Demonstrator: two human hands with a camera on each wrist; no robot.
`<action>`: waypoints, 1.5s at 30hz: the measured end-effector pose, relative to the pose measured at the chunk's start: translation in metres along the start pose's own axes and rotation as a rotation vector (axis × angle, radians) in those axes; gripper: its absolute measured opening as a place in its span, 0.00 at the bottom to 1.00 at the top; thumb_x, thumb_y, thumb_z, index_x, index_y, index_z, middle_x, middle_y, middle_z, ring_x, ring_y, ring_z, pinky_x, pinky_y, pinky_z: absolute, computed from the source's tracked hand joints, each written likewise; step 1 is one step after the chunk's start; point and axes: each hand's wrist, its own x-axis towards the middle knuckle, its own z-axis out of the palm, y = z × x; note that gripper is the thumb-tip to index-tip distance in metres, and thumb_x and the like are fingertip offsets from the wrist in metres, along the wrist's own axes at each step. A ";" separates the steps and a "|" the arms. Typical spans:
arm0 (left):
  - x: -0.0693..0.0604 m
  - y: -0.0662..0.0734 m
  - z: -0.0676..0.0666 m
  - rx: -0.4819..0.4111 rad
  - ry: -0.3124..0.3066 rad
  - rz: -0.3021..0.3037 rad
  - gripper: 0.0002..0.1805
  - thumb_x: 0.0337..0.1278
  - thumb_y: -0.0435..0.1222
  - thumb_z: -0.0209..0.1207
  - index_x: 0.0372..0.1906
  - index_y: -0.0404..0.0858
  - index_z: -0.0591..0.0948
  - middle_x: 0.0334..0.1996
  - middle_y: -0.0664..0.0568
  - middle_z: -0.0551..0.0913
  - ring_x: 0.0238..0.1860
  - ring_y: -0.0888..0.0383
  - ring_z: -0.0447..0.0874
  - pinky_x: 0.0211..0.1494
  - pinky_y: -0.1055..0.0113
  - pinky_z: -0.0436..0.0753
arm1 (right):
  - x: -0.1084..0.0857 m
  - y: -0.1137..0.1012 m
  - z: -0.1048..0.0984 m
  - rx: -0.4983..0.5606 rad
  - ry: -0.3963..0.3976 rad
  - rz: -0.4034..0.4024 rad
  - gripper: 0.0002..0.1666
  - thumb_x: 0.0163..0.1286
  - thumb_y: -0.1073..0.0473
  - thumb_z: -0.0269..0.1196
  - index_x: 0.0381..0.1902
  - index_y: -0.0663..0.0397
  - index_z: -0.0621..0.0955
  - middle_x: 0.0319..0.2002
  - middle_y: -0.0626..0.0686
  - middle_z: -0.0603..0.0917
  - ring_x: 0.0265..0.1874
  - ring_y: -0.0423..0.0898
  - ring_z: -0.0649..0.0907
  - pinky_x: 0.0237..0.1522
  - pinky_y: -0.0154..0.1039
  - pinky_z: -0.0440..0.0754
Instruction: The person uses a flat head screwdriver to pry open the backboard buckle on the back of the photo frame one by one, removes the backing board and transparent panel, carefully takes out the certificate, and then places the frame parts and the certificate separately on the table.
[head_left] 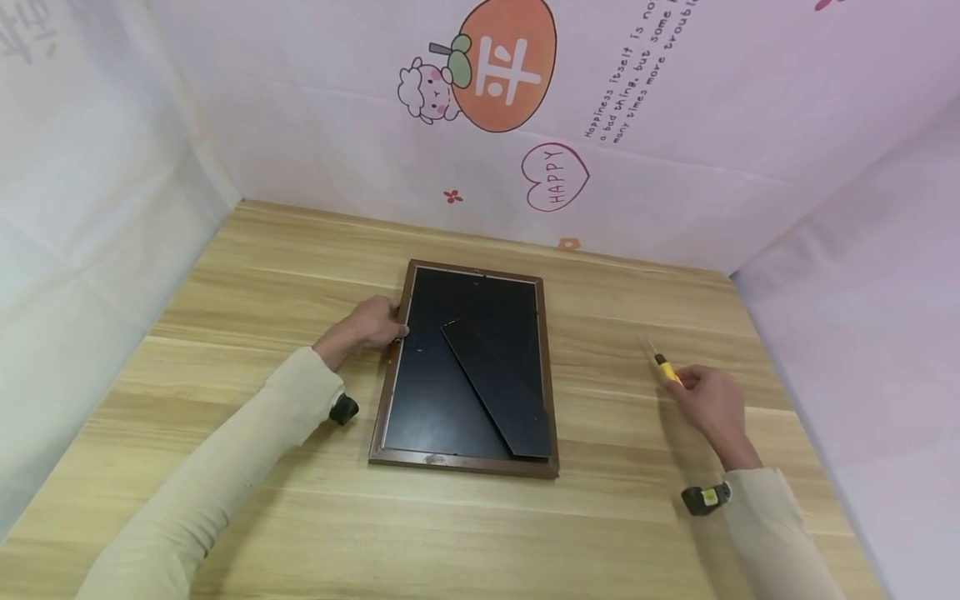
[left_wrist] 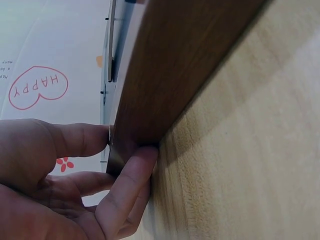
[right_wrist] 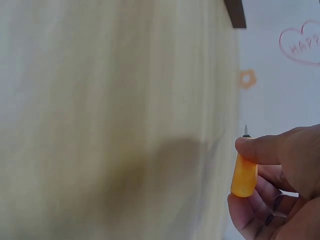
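Note:
A picture frame (head_left: 465,392) with a brown wooden border lies back side up on the table. Its black easel stand (head_left: 495,400) slants across the black backing. At the frame's left edge my left hand (head_left: 375,323) grips the border, thumb on top; in the left wrist view the fingers (left_wrist: 131,175) reach the bottom of the wooden side (left_wrist: 175,55). To the right, apart from the frame, my right hand (head_left: 711,404) pinches a small screwdriver (head_left: 666,368) with a yellow handle. Its thin metal shaft points away from me, and the right wrist view shows the yellow handle (right_wrist: 244,175) between thumb and fingers.
The light wood-grain table (head_left: 285,508) extends around the frame. A white printed backdrop (head_left: 337,158) stands along the far edge, with pale side sheets (head_left: 82,208) at left and right. Each wrist carries a small black camera (head_left: 343,409).

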 end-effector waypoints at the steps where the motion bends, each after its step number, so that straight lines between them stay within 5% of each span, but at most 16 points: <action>1: 0.000 0.000 0.000 -0.001 -0.001 -0.005 0.27 0.67 0.32 0.55 0.69 0.30 0.68 0.55 0.36 0.81 0.48 0.49 0.80 0.53 0.62 0.80 | -0.002 0.006 0.000 -0.009 -0.001 0.011 0.22 0.67 0.51 0.63 0.47 0.66 0.83 0.42 0.67 0.87 0.37 0.60 0.86 0.30 0.42 0.78; 17: -0.002 0.002 -0.001 0.003 -0.001 -0.005 0.27 0.67 0.33 0.55 0.68 0.30 0.69 0.56 0.36 0.80 0.51 0.48 0.79 0.57 0.58 0.79 | -0.024 0.067 -0.004 -0.034 0.037 0.120 0.24 0.65 0.48 0.64 0.41 0.68 0.84 0.36 0.65 0.87 0.30 0.56 0.83 0.27 0.40 0.70; 23: -0.001 0.001 0.000 -0.002 0.006 -0.011 0.24 0.67 0.32 0.55 0.66 0.31 0.71 0.52 0.37 0.81 0.46 0.50 0.79 0.49 0.63 0.79 | -0.030 0.080 -0.006 -0.019 0.043 0.156 0.26 0.67 0.46 0.63 0.43 0.69 0.83 0.35 0.64 0.88 0.27 0.52 0.83 0.27 0.39 0.70; 35: 0.000 0.001 -0.001 -0.039 -0.028 -0.035 0.29 0.67 0.32 0.54 0.71 0.30 0.65 0.53 0.35 0.79 0.44 0.51 0.81 0.46 0.64 0.83 | -0.037 0.083 -0.005 0.002 0.047 0.180 0.29 0.67 0.43 0.63 0.46 0.67 0.82 0.37 0.63 0.87 0.29 0.50 0.82 0.31 0.41 0.69; 40: 0.004 0.002 -0.002 -0.075 -0.058 -0.055 0.33 0.68 0.31 0.53 0.74 0.29 0.58 0.55 0.33 0.76 0.40 0.52 0.82 0.41 0.66 0.86 | -0.040 0.083 -0.007 -0.017 0.036 0.202 0.36 0.69 0.40 0.59 0.54 0.70 0.77 0.46 0.68 0.85 0.40 0.63 0.82 0.35 0.48 0.72; 45: 0.006 0.005 -0.011 -0.080 -0.109 -0.095 0.34 0.74 0.37 0.49 0.75 0.26 0.52 0.52 0.34 0.73 0.38 0.53 0.78 0.44 0.63 0.86 | -0.049 0.058 -0.013 -0.010 0.129 0.148 0.35 0.72 0.42 0.56 0.59 0.69 0.74 0.50 0.71 0.81 0.44 0.66 0.82 0.35 0.51 0.74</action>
